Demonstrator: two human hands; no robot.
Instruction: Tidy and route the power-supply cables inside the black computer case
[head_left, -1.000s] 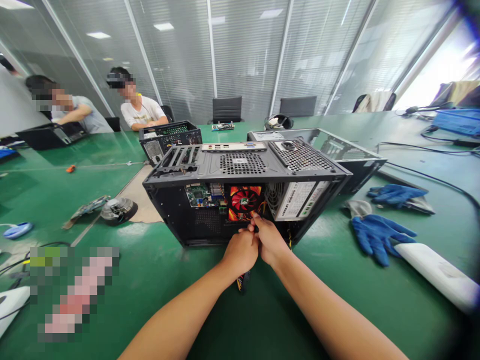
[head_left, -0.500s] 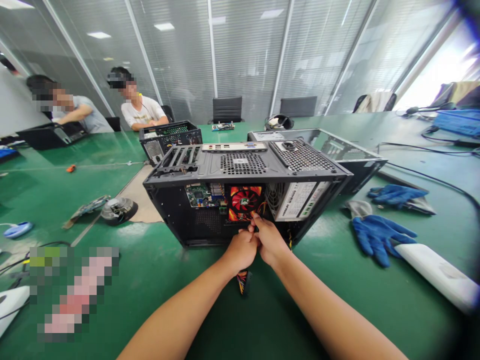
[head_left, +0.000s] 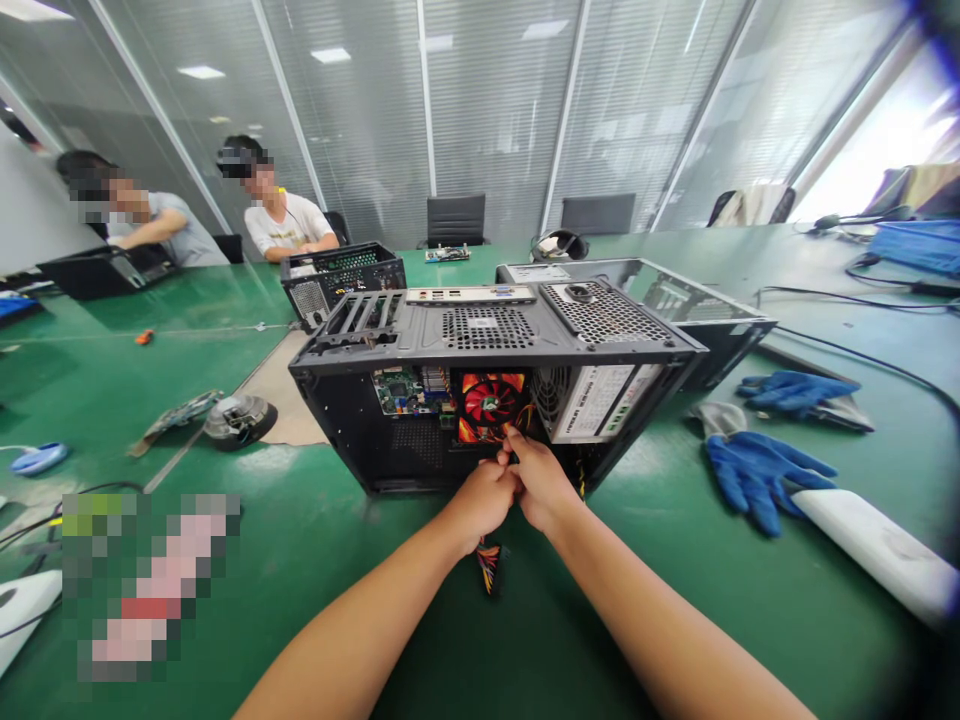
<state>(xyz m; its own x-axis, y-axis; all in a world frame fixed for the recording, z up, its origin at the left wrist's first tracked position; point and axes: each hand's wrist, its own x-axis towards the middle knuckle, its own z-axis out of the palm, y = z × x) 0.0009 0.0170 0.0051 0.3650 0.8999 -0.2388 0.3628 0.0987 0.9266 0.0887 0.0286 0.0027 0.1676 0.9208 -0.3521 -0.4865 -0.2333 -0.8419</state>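
A black computer case lies in front of me with its open side facing me. Inside it show a red-and-orange fan, a green motherboard and a labelled power supply. My left hand is closed at the opening's lower edge, around a power cable bundle. The bundle's multicoloured end dangles below that hand. My right hand presses against the left one with its fingers pinched; what lies between them is hidden.
Blue work gloves and a white elongated object lie to the right. Another open case stands behind mine, and a smaller one farther left. A round metal part sits at left. Two people sit across the table.
The hands stay together in almost the same place. The hanging cable end has shifted slightly right and down. The whole view has moved a little.
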